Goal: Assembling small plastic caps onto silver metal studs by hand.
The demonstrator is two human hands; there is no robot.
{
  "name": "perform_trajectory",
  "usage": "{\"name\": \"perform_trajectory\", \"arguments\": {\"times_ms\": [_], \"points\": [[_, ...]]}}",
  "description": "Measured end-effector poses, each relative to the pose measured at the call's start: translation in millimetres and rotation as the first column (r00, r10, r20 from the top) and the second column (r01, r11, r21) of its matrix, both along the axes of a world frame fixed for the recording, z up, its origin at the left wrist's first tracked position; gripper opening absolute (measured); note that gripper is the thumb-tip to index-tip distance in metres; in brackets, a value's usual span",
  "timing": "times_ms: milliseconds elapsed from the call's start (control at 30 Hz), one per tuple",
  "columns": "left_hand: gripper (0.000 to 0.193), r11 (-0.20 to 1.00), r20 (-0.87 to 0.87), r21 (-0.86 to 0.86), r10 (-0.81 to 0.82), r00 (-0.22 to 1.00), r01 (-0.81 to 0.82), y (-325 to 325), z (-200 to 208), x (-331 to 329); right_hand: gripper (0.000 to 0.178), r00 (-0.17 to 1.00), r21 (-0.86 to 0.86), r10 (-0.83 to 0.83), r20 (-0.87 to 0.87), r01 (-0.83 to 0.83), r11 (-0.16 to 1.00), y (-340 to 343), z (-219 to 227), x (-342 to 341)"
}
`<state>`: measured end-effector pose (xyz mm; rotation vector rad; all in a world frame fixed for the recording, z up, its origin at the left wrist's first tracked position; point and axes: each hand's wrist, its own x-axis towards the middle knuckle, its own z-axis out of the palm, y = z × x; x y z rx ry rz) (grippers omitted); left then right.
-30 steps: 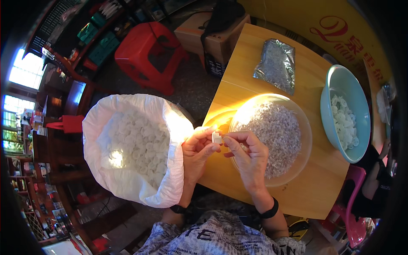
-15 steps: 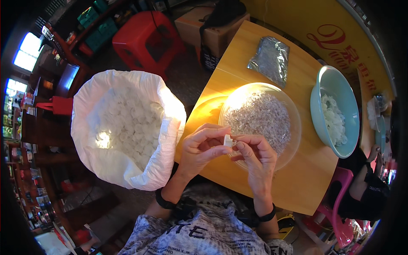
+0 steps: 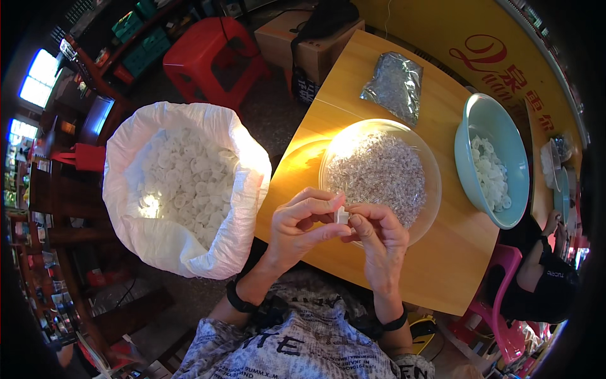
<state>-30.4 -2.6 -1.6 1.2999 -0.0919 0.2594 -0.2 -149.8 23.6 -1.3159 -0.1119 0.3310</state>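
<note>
A small white plastic part [image 3: 341, 216] is pinched between the thumb and fingers of my left hand [image 3: 304, 218]. Close beside it, my right hand [image 3: 380, 240] is closed in a pinch, its fingertips against or near the part's right side; whatever they grip is too small to make out. Both hands are over the near edge of a round, translucent tub [image 3: 435, 218] full of small clear plastic pieces [image 3: 385, 174]. To the left, a large white sack [image 3: 224, 249] stands with its top rolled down, holding many whitish, round, translucent plastic pieces [image 3: 189, 183].
The tub is on a wooden table [image 3: 442, 278]. A pale blue basin [image 3: 470, 183] with more whitish pieces stands at its right edge, and a filled plastic bag [image 3: 394, 88] lies at the back. Beyond are a red stool [image 3: 208, 54] and a carton [image 3: 322, 50]. Another person [image 3: 543, 278] sits at right.
The white part has turned slightly between my fingertips, and both hands are a little lower in the picture. The whole surroundings have shifted slightly left and up with the head.
</note>
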Motion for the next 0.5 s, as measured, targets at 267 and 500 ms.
{"name": "perform_trajectory", "arguments": {"times_ms": [267, 500], "points": [[0.062, 0.984, -0.09, 0.173, -0.024, 0.996, 0.04, -3.4, 39.7, -7.4, 0.008, 0.985, -0.252, -0.121, 0.121, 0.148, 0.956, -12.7, 15.2, 6.6], [0.055, 0.504, 0.176, 0.782, 0.386, 0.906, -0.366, 84.1, 83.1, -49.3, 0.034, 0.576, -0.508, -0.192, 0.794, 0.803, 0.31, -240.0, 33.0, 113.4]]}}
